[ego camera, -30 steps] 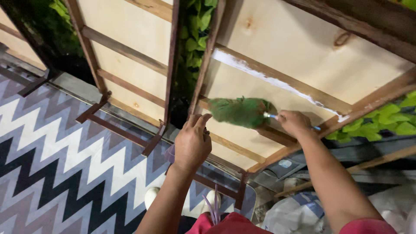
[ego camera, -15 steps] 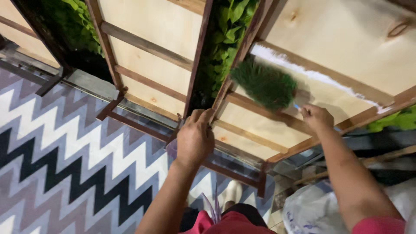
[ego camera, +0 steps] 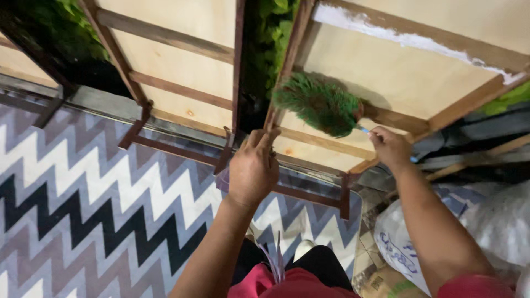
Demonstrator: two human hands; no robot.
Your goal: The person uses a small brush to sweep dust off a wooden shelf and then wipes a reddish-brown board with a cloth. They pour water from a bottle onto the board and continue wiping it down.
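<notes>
Right hand (ego camera: 390, 148) closed around thin blue handle of green feather duster (ego camera: 319, 104), its head against pale wooden panel (ego camera: 397, 72). Left hand (ego camera: 253, 168), fingers curled, grips dark frame edge (ego camera: 274, 113). Duster likely light, soft, floppy; best held by handle.

The green duster (ego camera: 319, 105) was swept down and leftward along the wooden panel (ego camera: 397, 72) by the right hand (ego camera: 391, 148).

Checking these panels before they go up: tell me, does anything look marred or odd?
Yes. A ragged white smear runs along the upper rail of the right wooden panel, patchy against the bare wood. Nothing else stands out.
</notes>
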